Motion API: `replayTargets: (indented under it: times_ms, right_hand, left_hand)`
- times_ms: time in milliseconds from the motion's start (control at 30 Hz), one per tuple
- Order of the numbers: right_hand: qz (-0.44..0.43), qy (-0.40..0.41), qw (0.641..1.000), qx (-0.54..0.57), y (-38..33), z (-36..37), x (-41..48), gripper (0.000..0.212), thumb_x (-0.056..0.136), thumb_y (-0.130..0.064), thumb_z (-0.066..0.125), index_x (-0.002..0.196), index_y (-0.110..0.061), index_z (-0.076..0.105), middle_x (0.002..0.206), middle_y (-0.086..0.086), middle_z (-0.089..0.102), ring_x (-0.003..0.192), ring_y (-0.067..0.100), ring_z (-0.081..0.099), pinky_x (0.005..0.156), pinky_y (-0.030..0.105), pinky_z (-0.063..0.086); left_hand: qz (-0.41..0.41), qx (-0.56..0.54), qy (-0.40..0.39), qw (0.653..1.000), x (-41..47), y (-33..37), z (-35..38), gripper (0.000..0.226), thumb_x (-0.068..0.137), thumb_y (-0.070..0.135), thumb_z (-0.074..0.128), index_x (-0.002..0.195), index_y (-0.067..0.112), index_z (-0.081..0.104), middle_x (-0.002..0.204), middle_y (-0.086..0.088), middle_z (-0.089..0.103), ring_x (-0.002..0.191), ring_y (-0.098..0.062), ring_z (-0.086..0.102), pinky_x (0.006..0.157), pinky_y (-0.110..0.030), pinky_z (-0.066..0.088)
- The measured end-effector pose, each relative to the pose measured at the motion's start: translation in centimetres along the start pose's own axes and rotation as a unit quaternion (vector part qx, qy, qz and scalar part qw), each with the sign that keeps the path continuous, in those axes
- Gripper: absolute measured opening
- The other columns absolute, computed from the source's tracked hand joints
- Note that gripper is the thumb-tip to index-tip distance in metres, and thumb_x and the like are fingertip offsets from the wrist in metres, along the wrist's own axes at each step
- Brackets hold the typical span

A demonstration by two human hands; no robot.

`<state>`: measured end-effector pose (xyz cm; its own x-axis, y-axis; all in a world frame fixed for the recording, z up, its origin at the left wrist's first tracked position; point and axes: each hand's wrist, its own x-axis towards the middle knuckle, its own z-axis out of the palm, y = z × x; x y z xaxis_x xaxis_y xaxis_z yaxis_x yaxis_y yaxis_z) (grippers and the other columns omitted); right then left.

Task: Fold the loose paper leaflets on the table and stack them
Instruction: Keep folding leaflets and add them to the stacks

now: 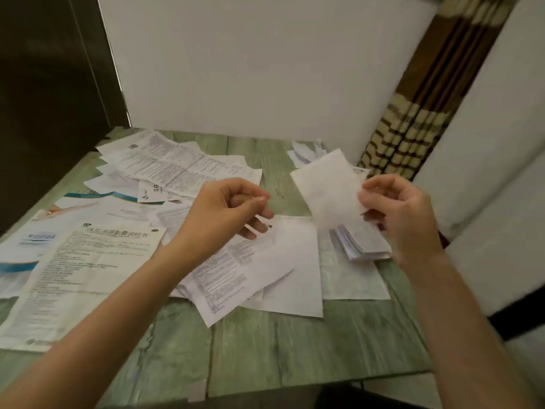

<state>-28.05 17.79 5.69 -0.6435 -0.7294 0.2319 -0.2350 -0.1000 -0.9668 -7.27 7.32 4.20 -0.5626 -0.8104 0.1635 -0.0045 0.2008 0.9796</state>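
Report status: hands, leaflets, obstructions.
Right hand pinches leaflet above folded stack. Left hand loosely curled, empty. Unfolded leaflets spread left; nothing blocking.

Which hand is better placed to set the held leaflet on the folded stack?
Right. The right hand pinches the leaflet close by the stack; the left hand is empty, over the loose sheets.
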Motion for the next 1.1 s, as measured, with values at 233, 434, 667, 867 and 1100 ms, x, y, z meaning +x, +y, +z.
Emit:
replayTargets:
  times_ms: [233, 434, 667, 867, 1100]
  right_hand:
    - [0.086, 0.122, 0.968, -0.202, 7.1, -4.7, 0.0, 0.013, 0.082, -0.001, 0.063, 0.077, -0.012, 0.061, 0.079, 0.005, 0.061, 0.071, 0.016, 0.055, 0.063, 0.024, 0.04]
    - [0.01, 0.113, 0.9, -0.421, 10.1, -3.5, -0.6, 0.013, 0.083, -0.011, 0.059, 0.093, -0.011, 0.067, 0.098, 0.01, 0.059, 0.094, 0.023, 0.05, 0.075, 0.032, 0.044]
    - [0.012, 0.086, 0.885, -0.457, 10.1, -3.9, -0.6, 0.016, 0.088, -0.018, 0.058, 0.099, -0.015, 0.069, 0.108, 0.009, 0.058, 0.105, 0.027, 0.049, 0.086, 0.036, 0.04]
    - [0.081, 0.085, 0.886, -0.449, 9.9, -4.8, -1.1, 0.013, 0.09, -0.022, 0.057, 0.103, -0.019, 0.06, 0.118, 0.006, 0.048, 0.115, 0.025, 0.042, 0.092, 0.031, 0.032]
    - [0.118, 0.097, 0.948, -0.28, 9.3, -6.2, -1.8, 0.009, 0.087, -0.015, 0.062, 0.095, -0.018, 0.058, 0.112, 0.009, 0.057, 0.11, 0.026, 0.051, 0.094, 0.042, 0.045]
  left_hand:
    - [0.061, 0.15, -0.016, 0.987, -0.4, -1.3, 6.5, 0.01, 0.089, 0.01, 0.061, 0.086, 0.018, 0.065, 0.08, 0.007, 0.072, 0.079, -0.007, 0.067, 0.072, -0.024, 0.055]
    - [0.167, 0.372, -0.072, 0.91, 1.4, -2.6, 13.2, 0.027, 0.095, 0.022, 0.054, 0.12, 0.017, 0.063, 0.122, 0.001, 0.062, 0.119, -0.015, 0.047, 0.096, -0.026, 0.036]
    - [0.13, 0.555, -0.143, 0.809, 4.3, -5.4, 17.3, 0.03, 0.097, 0.029, 0.038, 0.119, 0.019, 0.056, 0.132, -0.001, 0.052, 0.122, -0.021, 0.047, 0.097, -0.034, 0.031]
    - [0.092, 0.56, -0.166, 0.806, 4.2, -6.0, 16.8, 0.046, 0.101, 0.038, 0.028, 0.146, 0.03, 0.028, 0.158, 0.004, 0.017, 0.142, -0.017, 0.018, 0.109, -0.034, 0.017]
    - [0.121, 0.582, -0.176, 0.785, 4.6, -5.3, 16.8, 0.044, 0.101, 0.036, 0.028, 0.143, 0.022, 0.034, 0.154, -0.002, 0.026, 0.139, -0.021, 0.025, 0.11, -0.037, 0.018]
